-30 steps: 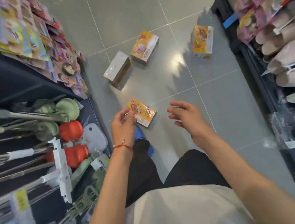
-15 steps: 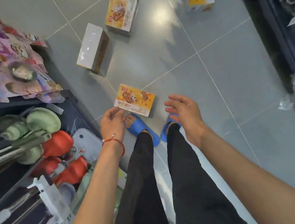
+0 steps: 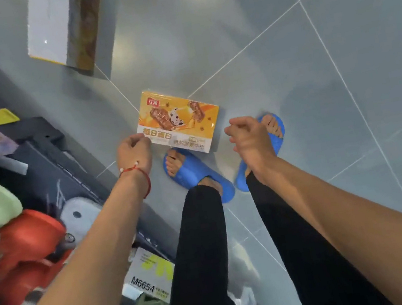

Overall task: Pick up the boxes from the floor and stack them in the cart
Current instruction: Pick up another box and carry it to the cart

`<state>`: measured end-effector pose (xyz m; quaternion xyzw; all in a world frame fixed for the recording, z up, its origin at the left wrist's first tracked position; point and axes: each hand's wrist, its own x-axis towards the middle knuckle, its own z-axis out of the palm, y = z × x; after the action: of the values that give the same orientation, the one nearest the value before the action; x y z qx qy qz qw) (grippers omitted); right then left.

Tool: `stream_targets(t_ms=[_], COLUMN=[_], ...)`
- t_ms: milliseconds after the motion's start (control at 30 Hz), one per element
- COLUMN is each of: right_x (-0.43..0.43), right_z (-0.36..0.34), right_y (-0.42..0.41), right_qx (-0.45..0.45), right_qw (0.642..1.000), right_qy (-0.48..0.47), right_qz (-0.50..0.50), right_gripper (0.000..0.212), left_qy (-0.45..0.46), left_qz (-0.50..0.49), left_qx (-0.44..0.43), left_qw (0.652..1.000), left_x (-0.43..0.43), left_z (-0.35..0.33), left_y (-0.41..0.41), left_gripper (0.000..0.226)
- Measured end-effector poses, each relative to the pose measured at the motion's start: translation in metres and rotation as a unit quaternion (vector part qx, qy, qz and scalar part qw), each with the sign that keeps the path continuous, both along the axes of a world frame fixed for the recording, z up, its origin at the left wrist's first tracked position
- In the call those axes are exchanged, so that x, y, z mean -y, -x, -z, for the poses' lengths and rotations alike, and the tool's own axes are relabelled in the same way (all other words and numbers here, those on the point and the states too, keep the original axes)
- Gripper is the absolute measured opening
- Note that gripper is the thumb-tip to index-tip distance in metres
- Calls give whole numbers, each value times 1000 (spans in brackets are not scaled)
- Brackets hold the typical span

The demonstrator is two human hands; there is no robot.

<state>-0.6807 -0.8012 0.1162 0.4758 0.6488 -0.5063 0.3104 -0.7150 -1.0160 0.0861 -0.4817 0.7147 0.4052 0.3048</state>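
An orange and yellow snack box (image 3: pixel 178 120) lies flat on the grey tiled floor just in front of my blue sandals (image 3: pixel 198 176). My left hand (image 3: pixel 133 151), with a red string at the wrist, hangs at the box's near left corner with its fingers curled down; I cannot tell whether it touches the box. To the right of the box, apart from it, my right hand (image 3: pixel 247 135) is loosely curled and holds nothing. A second box (image 3: pixel 59 27), white on top with brown sides, lies farther off at the upper left. No cart is in view.
A dark shelf unit (image 3: pixel 43 157) runs along the left, close to my left arm, with green and red plastic goods (image 3: pixel 23 243) and a label card (image 3: pixel 148 275). Open grey floor tiles (image 3: pixel 315 80) spread to the right and ahead.
My view has dropped closer to the floor, so the orange box looks larger. Both hands have moved down toward its two sides. The two farther yellow boxes have left the frame.
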Motion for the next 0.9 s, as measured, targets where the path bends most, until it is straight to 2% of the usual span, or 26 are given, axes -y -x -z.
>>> stream_targets(t_ms=[100, 200, 333, 400, 467, 600, 667, 767, 900], right_x=[5, 12, 24, 28, 31, 36, 34, 25, 13], right_z=[58, 108, 175, 199, 213, 232, 230, 216, 169], right_y=[-3, 0, 7, 10, 15, 19, 19, 12, 11], right_qx=[18, 50, 44, 42, 50, 73, 76, 70, 65], right_qw=[1000, 998, 997, 995, 992, 985, 987, 990, 993], right_qy=[-3, 0, 17, 41, 67, 104, 85, 65, 43], right_qz=[15, 46, 63, 83, 97, 118, 114, 102, 90], right_gripper=[21, 34, 82, 74, 61, 63, 66, 72, 57], left_qy=[25, 23, 4, -11, -25, -28, -19, -27, -48], left_qz=[28, 38, 63, 81, 98, 104, 107, 100, 49], left_qx=[-8, -16, -24, -25, -23, -10, -1, 7, 9], left_qw=[999, 999, 998, 996, 995, 994, 994, 995, 998], left_x=[6, 13, 23, 23, 21, 14, 13, 7, -6], left_z=[53, 97, 148, 170, 186, 197, 193, 175, 134], left_y=[8, 18, 34, 40, 42, 48, 50, 43, 24], left_gripper=[29, 49, 69, 76, 68, 80, 81, 74, 54])
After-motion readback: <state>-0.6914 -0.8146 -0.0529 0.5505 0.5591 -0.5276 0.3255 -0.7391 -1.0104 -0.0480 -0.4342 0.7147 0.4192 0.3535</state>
